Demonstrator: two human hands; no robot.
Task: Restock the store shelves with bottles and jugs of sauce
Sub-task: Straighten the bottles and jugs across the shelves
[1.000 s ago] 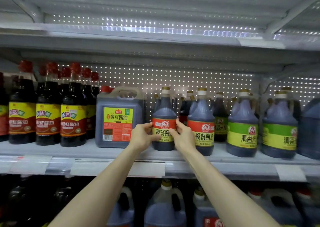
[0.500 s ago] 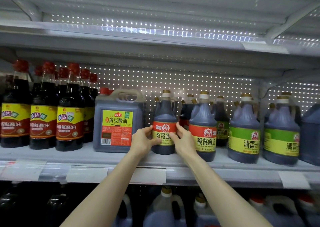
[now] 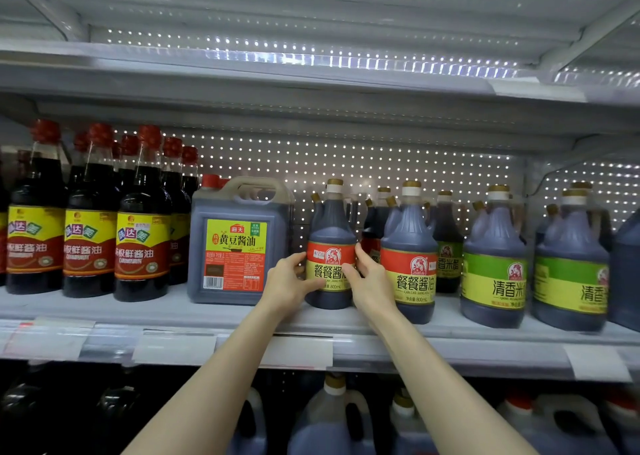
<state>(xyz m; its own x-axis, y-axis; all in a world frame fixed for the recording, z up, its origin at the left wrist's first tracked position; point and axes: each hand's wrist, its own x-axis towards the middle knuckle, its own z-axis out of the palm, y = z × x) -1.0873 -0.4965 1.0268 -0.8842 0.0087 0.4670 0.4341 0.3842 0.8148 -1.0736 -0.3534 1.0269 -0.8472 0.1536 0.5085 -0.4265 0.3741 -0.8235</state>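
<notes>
A dark sauce bottle with a red and yellow label stands upright on the grey shelf, between a square jug and a twin bottle. My left hand grips its left side, thumb across the label's lower edge. My right hand grips its right side, fingers wrapped round the label. Both forearms reach up from below.
Tall red-capped bottles fill the shelf's left end. Green-labelled jugs stand to the right, with more bottles behind. A perforated back panel closes the shelf. The lower shelf holds large jugs. Price tags line the shelf edge.
Both hands stay on the same bottle, which has barely shifted on the shelf. The view has tilted up slightly, so the shelf sits lower in the frame.
</notes>
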